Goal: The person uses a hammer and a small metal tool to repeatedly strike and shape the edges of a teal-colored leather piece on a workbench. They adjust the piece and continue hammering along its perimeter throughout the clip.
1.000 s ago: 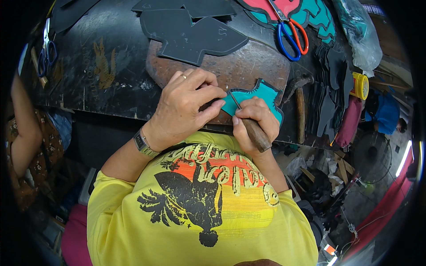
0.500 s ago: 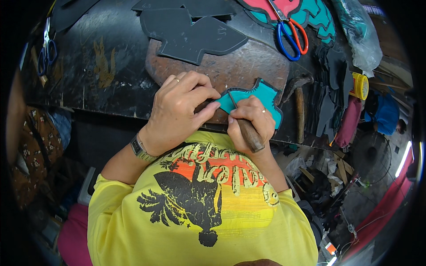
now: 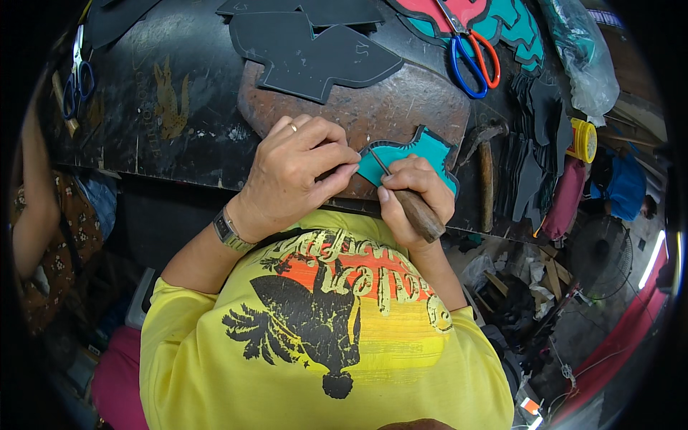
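On the dark worktop [image 3: 143,107], the left hand [image 3: 294,175] presses curled fingers on a teal cut-out piece [image 3: 423,154]; the right hand [image 3: 416,190] grips a wooden-handled knife [image 3: 412,204] against it. A clear plastic bag [image 3: 584,64] lies far right.

The left hand [image 3: 294,179] covers the near left corner of the teal cut-out leather piece with a black border [image 3: 416,158], so where its fingers [image 3: 337,161] press is hidden. The right hand [image 3: 416,197] swallows most of the wooden-handled tool [image 3: 419,215]; its thin metal tip is too fine to read. Up top, the blue-and-orange-handled scissors [image 3: 469,61] lose their blades at the frame's edge.
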Tool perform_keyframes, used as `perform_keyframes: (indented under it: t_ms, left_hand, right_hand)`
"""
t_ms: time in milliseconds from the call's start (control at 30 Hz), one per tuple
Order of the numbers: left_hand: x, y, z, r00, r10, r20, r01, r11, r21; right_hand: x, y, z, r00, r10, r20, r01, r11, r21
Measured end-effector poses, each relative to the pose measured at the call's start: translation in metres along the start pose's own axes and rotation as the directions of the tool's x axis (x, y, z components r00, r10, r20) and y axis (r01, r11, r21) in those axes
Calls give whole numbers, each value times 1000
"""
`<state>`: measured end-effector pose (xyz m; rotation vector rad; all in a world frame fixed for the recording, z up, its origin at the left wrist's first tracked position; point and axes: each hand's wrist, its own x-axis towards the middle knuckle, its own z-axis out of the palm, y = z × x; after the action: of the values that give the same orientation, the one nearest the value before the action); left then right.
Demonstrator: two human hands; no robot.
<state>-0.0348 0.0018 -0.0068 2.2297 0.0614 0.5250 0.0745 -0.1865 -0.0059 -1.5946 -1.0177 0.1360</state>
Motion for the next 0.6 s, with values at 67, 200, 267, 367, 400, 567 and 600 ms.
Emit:
perform_keyframes:
  t_ms: [67,200,267,367,400,567,600]
  left_hand:
    - [0,0,0,1000,2,-4,-2,1000,-3]
    - [0,-1,1,1000,8,-5,-8,1000,-4]
    - [0,-1,1,1000,7,-2,-7,1000,-7]
    - [0,-1,1,1000,2,-1,-2,1000,-15]
    - [0,-1,1,1000,3,-3,-3,1000,-15]
    - [-1,-2,1,1000,3,6,-3,1000,-10]
    - [-1,-2,1,1000,4,7,-4,1000,-10]
  right_hand:
    - [1,0,1,1000,-16,9,16,999,-29]
    - [1,1,2,999,-31,25,33,998,-60]
    - [1,0,3,999,-35,40,38,996,-77]
    - [1,0,2,998,-35,51,39,995,-95]
    - [1,0,2,998,-33,53,38,995,-97]
    - [0,0,0,1000,-4,17,4,1000,26]
    - [0,0,0,1000,-2,12,2,999,49]
